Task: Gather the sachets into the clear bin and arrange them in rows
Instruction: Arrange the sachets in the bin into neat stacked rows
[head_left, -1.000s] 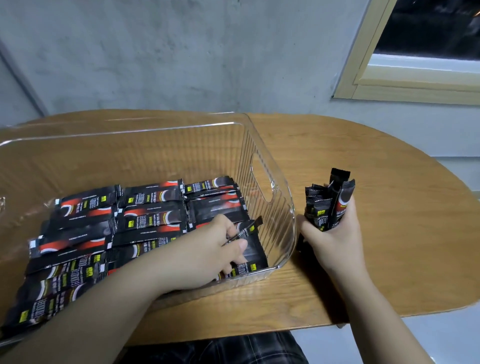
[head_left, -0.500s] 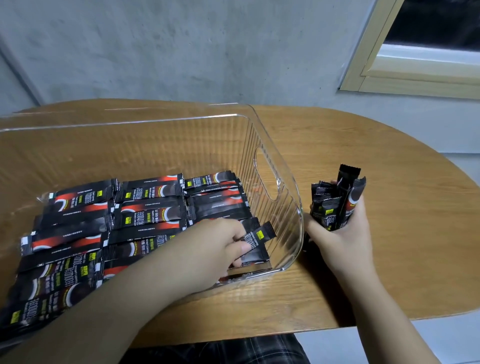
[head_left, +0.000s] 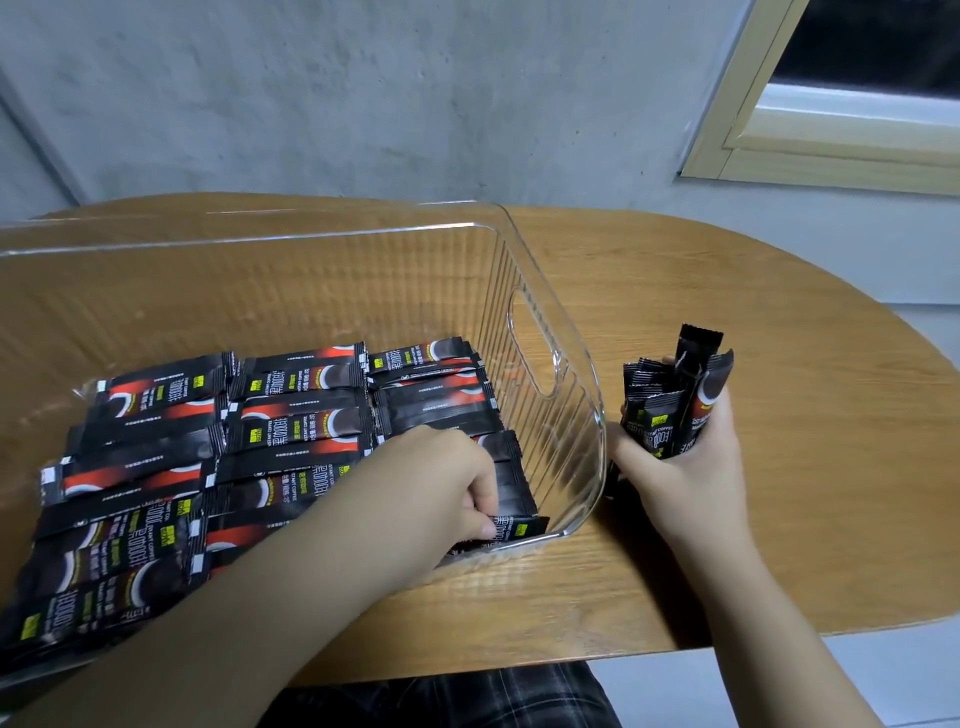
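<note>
A clear ribbed bin (head_left: 540, 332) with a handle cut-out stands on the wooden table. Its floor is covered with black and red sachets (head_left: 291, 415) lying flat in rows. My left hand (head_left: 441, 488) reaches inside the bin at its near right corner and pinches one sachet (head_left: 517, 529), holding it low against the front wall. Outside the bin, just right of its wall, my right hand (head_left: 685, 467) grips an upright bundle of sachets (head_left: 670, 405) above the table.
The oval wooden table (head_left: 753, 338) runs out to the right and behind the bin. A grey concrete wall stands behind it, with a cream window frame (head_left: 831, 145) at the upper right. Checked fabric shows below the table's near edge.
My left hand has brought its sachet down from a raised tilt to lie flat at the bin's near right corner. The right hand with its bundle has stayed put.
</note>
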